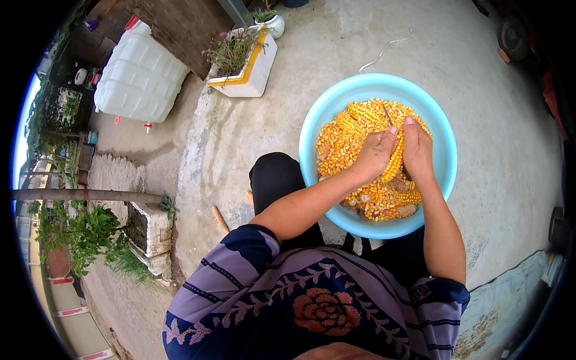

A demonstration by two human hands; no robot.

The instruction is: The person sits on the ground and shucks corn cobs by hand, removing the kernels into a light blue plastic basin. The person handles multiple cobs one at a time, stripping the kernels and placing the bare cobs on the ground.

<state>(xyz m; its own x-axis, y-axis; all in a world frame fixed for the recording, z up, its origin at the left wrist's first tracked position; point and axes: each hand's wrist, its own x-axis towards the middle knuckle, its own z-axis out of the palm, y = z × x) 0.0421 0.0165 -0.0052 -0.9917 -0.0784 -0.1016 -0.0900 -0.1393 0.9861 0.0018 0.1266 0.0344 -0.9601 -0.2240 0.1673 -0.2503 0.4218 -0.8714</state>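
Note:
A light-blue plastic basin [314, 135] holds many loose yellow corn kernels [333, 157]. Over it, my left hand [377, 150] and my right hand [417, 146] both grip one ear of corn [394, 163], which still bears its kernels. A thin pointed metal tool [387, 113] sticks out beyond the fingers at the ear's top end; its grip is hidden, and the left fingers appear to be around it. Two more ears of corn [365, 114] lie on the kernels on the basin's far side. Another ear [408, 198] rests near the basin's near edge, by my right wrist.
Bare cobs [220, 219] lie on the concrete floor to the left. A foam planter [252, 74], a potted plant [274, 26] and a large white plastic tank [141, 76] stand at the upper left. White string [387, 47] lies beyond the basin. A wheel [514, 38] shows at the upper right.

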